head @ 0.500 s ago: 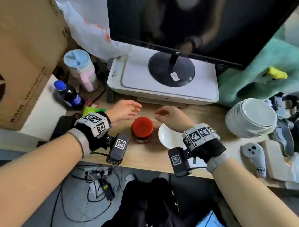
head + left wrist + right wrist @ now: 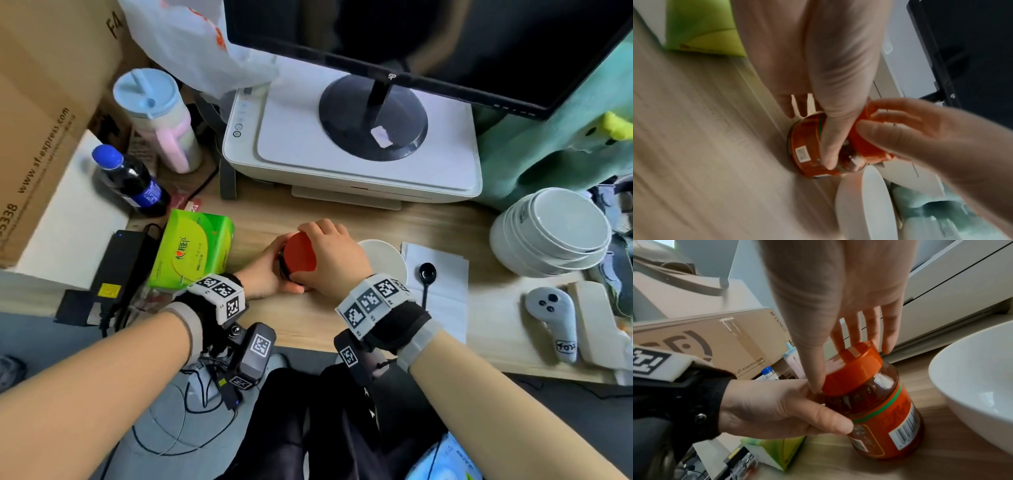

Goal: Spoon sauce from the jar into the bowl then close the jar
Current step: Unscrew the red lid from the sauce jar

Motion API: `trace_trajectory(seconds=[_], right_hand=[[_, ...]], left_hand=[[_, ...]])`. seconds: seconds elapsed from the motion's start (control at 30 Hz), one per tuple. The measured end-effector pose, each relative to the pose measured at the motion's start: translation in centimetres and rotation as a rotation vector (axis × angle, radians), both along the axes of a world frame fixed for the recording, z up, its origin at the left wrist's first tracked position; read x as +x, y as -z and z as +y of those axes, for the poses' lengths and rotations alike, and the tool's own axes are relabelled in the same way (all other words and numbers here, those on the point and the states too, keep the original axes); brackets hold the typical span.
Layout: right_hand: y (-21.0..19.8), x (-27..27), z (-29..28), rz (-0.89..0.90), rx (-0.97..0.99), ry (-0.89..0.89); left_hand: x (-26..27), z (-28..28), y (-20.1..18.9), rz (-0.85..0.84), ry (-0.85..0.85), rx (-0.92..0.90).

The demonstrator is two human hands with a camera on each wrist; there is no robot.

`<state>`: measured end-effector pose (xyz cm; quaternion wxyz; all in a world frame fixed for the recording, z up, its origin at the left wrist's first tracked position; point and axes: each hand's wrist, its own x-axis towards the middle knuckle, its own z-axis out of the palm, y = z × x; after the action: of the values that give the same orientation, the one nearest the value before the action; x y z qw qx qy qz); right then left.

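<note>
Jar [image 2: 882, 415] upright on worktop [image 2: 342, 219], just left of bowl [image 2: 387, 260]. L hand [image 2: 265, 270] wraps jar body. R hand [image 2: 330, 255] directly above, fingers curled over red lid [image 2: 854, 369], lid on. Twist axis vertical. Spoon [image 2: 426, 279] right of bowl, untouched.

Both of my hands at the jar, forearms converging from the near edge.

My left hand [image 2: 265, 270] wraps the orange-labelled glass sauce jar [image 2: 885, 415] from the side, thumb across its front and fingers curled behind. My right hand [image 2: 334, 260] lies over the round red plastic lid [image 2: 300, 255], thumb and fingers spread down around its rim. Both wrists carry black straps with white marker blocks; both forearms are bare.
</note>
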<state>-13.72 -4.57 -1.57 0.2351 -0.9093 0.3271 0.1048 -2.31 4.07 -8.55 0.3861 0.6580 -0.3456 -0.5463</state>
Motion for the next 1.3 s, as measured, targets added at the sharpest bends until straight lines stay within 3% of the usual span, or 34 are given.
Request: trace_trajectory(seconds=[0.27,0.6,0.77,0.93,1.13,1.23,1.3], right_hand=[[0.0,-0.3,-1.4,-0.02,0.031,-0.12],[0.1,-0.4,-1.2,-0.038,0.017,-0.137],[0.3,-0.5,-1.9,-0.018,0.08,-0.306],[-0.3,-0.9,-1.5,0.082,-0.077,-0.12],[-1.1,-0.8,-2.2,0.115,0.062,-0.227],[-1.1,-0.2,-1.6,0.122,-0.013,-0.114],[-0.8,0.0,-1.2,0.096,-0.048,-0.138]], left_hand=[[-0.2,0.0,1.5,-0.105,-0.047,-0.141],[-1.0,-1.7,2.1,-0.374,0.06,-0.081],[-0.6,-1.6,2.2,-0.26,0.033,-0.091],[-0.8,-0.9,2.2,-0.223,0.056,-0.171],[-0.4,-0.7,2.6,-0.234,-0.005,-0.096],[-0.3,-0.8,2.8,-0.252,0.011,-0.088],[-0.4,-0.8,2.7,-0.271,0.025,-0.067]])
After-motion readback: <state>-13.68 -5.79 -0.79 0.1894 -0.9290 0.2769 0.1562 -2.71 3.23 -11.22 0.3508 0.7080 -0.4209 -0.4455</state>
